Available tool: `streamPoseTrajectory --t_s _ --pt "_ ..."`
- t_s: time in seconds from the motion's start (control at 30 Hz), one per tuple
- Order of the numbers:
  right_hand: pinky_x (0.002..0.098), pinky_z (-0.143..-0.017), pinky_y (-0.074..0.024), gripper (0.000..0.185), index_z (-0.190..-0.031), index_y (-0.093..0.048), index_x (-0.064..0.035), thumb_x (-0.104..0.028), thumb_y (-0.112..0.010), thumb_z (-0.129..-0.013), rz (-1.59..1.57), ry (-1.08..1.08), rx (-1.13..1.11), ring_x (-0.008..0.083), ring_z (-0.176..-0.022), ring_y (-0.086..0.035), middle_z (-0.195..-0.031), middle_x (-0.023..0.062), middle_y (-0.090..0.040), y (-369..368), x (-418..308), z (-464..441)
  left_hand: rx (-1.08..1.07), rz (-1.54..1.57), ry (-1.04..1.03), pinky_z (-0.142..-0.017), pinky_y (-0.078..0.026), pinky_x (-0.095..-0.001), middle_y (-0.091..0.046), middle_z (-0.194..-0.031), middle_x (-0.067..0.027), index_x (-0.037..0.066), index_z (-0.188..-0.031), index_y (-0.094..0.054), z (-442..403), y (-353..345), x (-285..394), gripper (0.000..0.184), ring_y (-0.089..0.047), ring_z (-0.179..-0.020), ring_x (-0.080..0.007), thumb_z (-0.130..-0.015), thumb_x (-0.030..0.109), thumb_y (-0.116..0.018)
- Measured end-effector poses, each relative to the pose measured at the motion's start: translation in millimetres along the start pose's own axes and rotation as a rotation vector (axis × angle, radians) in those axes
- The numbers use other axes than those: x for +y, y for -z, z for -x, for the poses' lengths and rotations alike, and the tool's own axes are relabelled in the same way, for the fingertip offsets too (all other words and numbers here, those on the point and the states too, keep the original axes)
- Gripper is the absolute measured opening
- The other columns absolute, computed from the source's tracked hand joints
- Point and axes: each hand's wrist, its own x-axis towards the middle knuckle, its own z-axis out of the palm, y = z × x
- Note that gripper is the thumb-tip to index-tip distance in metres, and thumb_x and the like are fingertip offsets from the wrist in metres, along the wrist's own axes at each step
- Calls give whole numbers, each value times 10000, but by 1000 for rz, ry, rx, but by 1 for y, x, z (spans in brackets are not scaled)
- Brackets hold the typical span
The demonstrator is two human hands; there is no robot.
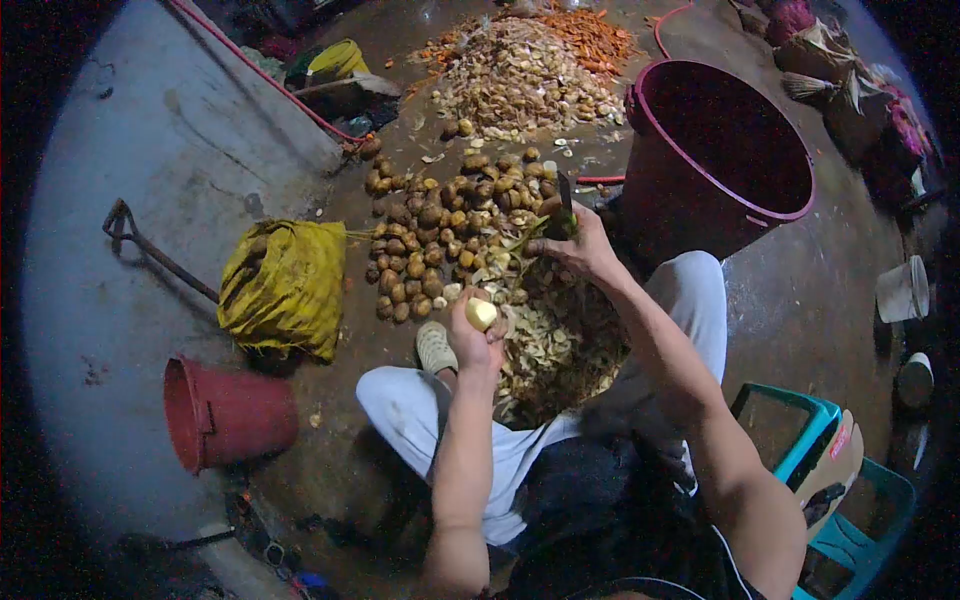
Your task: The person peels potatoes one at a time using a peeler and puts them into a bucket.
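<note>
In the head view my left hand [474,345] is closed around a peeled, pale yellow potato [481,315]. My right hand [583,250] grips a knife [566,192] with its dark blade pointing away from me. A greenish-brown strip of peel [529,237] hangs by the right fingers. The two hands are apart, the right one farther forward. Beyond them lies a spread of unpeeled potatoes [430,215] on the floor. Below the hands, between my legs, is a heap of potato peelings [560,345].
A large maroon tub [660,190] stands at the right. To the left are a yellow sack [280,290], a red bucket [240,415] and a long-handled tool [165,255]. Farther off lie pale peelings [530,75] and orange peelings [595,40]. A green stool [860,530] is behind at right.
</note>
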Motion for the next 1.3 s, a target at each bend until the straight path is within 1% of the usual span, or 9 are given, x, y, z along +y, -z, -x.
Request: streamPoseTrajectory --t_s 0.1,0.3,0.37,0.5,0.53,0.63,0.83,0.93,1.3 --pt "301 -790 -491 462 -1017 -596 -6 -171 -869 -683 72 197 -223 123 -877 -580 -901 32 -633 -9 -11 4 473 -282 -121 -400 -353 -292 -548 -688 -6 108 -887 -572 4 -49 -5 280 -430 -454 -122 -950 352 -452" --pt "318 -875 -464 559 -1083 -616 -12 -229 -890 -647 47 3 -37 134 -924 -585 -965 56 -669 3 -15 -11 252 -182 -55 -482 -523 -347 -621 -833 -52 69 -1020 -609 -2 -5 -3 288 -627 -679 -186 -950 308 -463" --pt "322 -857 -475 572 -1095 -613 -8 -219 -891 -642 150 210 -288 145 -916 -593 -969 77 -673 0 -26 -6 601 -426 -222 -461 -502 -328 -579 -789 -41 67 -997 -609 -1 -50 -8 278 -567 -587 -159 -949 306 -474" --pt "329 -870 -472 560 -1089 -619 -10 -225 -886 -645 128 -128 -166 152 -935 -593 -992 115 -674 11 -29 -10 488 -526 -297 -424 -477 -294 -574 -783 -31 70 -961 -612 -5 -27 -15 268 -560 -568 -140 -944 307 -489" --pt "323 -860 -474 564 -1107 -616 -11 -225 -878 -656 297 84 -44 142 -933 -585 -993 104 -675 13 -19 -19 431 -561 -305 -390 -429 -268 -557 -762 -15 74 -926 -608 -3 -28 -12 262 -540 -550 -128 -951 302 -482" --pt "333 -882 -467 551 -1104 -625 -18 -246 -869 -666 194 -14 -119 173 -974 -603 -1023 108 -679 20 0 -12 325 -481 -308 -546 -445 -264 -560 -790 -23 84 -885 -579 3 -41 0 232 -537 -640 -122 -937 284 -474" --pt "358 -988 -435 659 -1175 -630 -64 -355 -876 -638 218 -18 -148 238 -1099 -607 -1144 149 -664 21 -2 -7 361 -238 -145 -590 -472 -272 -580 -938 -52 59 -1155 -541 -2 -54 20 271 -553 -735 -139 -971 256 -558" --pt "363 -980 -436 625 -1153 -634 -53 -355 -865 -657 185 -102 -128 242 -1079 -613 -1147 147 -660 22 -6 -4 245 -211 -178 -653 -480 -270 -588 -1041 -66 25 -1324 -458 0 -50 19 435 -561 -766 -150 -913 56 -598" --pt "344 -980 -407 492 -1070 -634 -3 -311 -827 -738 82 52 -123 181 -1037 -575 -1073 97 -663 1 -10 3 77 -297 -214 -963 -447 -312 -568 -1178 -110 -48 -1311 -439 9 -75 17 585 -570 -1084 -205 -772 -46 -667"
